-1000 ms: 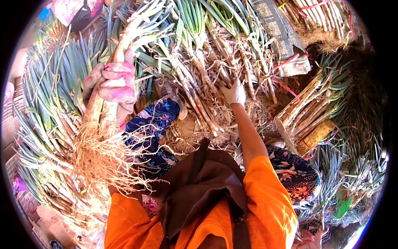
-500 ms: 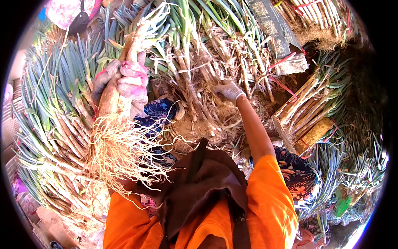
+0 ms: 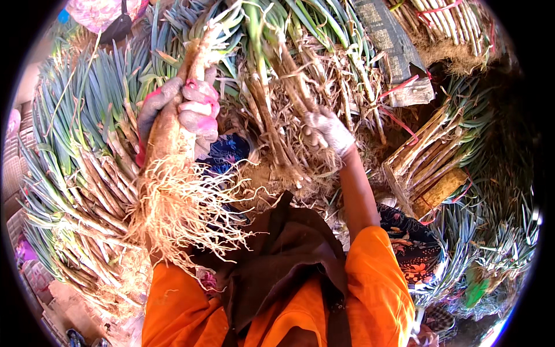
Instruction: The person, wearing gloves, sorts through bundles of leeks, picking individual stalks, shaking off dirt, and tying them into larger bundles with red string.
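Note:
My left hand (image 3: 198, 109), in a pale glove with pink patches, is wrapped round a bunch of green onions (image 3: 166, 134). The bunch stands nearly upright in the view, its long pale roots (image 3: 182, 205) fanning out toward my lap. My right hand (image 3: 328, 132), in a whitish glove, is closed round the lower part of a brown-skinned green onion stalk (image 3: 296, 87). That stalk lies among loose green onions (image 3: 261, 107) in front of me, with dry peeled leaves around them. My right fingertips are partly hidden by the stalk and roots.
A large pile of green onions (image 3: 87, 156) spreads along my left. Tied green onions (image 3: 425, 147) lie to the right beside a yellowish block (image 3: 440, 191). A dark printed board (image 3: 393, 46) stands at the far right. Floral cloth (image 3: 407, 243) covers my knees.
My right hand has shifted slightly right and nearer, and its fingers have closed round a stalk. The white strip across the loose stalks is gone from view. My left hand keeps its bunch.

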Available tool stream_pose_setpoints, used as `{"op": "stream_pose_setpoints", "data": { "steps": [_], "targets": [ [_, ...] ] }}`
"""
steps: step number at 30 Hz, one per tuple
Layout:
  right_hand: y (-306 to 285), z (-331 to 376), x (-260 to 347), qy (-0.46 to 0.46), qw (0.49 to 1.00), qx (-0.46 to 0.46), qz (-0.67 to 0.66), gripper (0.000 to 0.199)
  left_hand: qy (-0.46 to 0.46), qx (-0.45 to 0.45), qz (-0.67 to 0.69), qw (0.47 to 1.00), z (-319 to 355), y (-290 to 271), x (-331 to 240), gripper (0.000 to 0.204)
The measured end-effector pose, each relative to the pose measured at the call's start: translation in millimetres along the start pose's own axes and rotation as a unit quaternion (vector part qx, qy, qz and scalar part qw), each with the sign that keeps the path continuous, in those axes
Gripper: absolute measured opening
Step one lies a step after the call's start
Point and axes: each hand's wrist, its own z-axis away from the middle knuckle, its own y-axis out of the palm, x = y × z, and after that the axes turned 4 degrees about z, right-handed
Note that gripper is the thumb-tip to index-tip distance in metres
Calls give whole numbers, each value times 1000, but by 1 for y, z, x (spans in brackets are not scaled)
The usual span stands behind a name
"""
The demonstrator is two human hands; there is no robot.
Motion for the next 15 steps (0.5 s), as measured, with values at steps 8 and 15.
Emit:
{"op": "stream_pose_setpoints", "data": {
  "steps": [8, 15],
  "targets": [
    [-68, -19, -44, -2, 816, -285, 502, 61, -22, -1, -25, 999, 0, 3, -3, 54],
    [-60, -21, -60, -208, 506, -465, 696, 26, -28, -24, -28, 999, -2, -10, -9, 54]
  ]
}}
